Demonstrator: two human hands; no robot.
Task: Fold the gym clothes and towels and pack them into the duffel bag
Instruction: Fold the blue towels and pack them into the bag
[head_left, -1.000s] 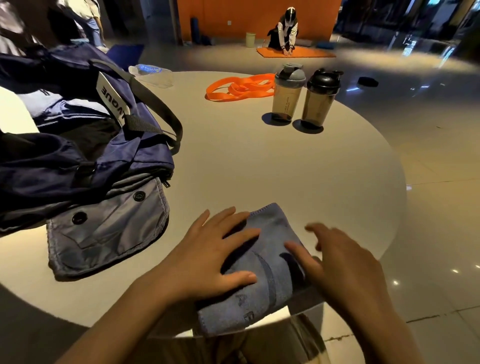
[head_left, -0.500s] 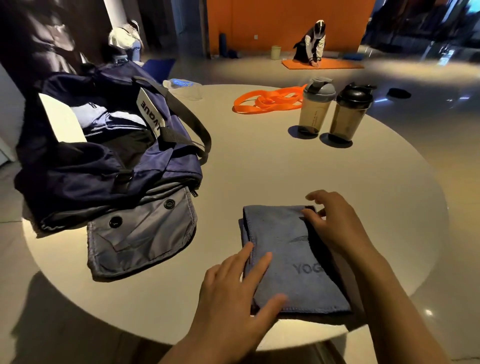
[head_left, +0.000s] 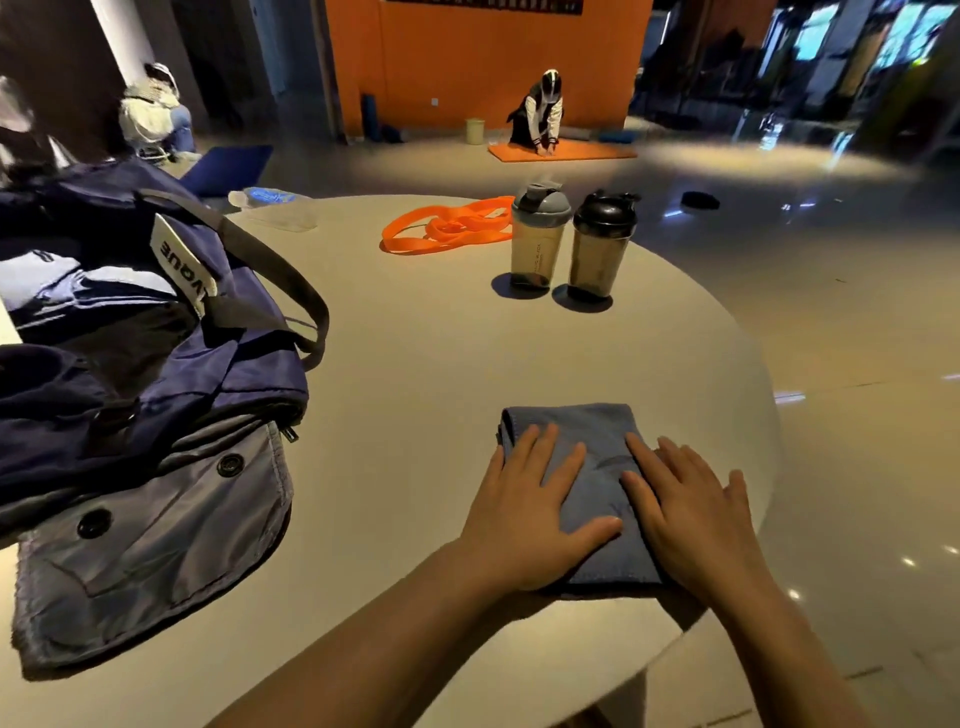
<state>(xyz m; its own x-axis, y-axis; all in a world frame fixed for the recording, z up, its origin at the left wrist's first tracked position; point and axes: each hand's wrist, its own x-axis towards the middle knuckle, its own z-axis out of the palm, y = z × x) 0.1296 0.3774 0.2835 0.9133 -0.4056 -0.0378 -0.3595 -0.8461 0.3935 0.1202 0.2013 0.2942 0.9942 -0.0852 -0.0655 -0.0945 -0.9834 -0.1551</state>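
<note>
Both hands have moved onto the folded towel (head_left: 587, 441). Left hand (head_left: 530, 512) and right hand (head_left: 691, 512) press it flat-fingered, right of the duffel bag (head_left: 156, 395).

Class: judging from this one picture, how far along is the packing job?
Done: folded clothes already lie inside the open duffel bag. In hand: left hand and right hand press flat on the folded blue towel. Left: the towel still needs packing.

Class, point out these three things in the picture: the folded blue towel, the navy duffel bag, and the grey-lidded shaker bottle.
folded blue towel (head_left: 571, 421): head view, bare far part beyond the fingers.
navy duffel bag (head_left: 249, 374): head view, navy side panel below the strap.
grey-lidded shaker bottle (head_left: 535, 249): head view, middle of its translucent body.
</note>
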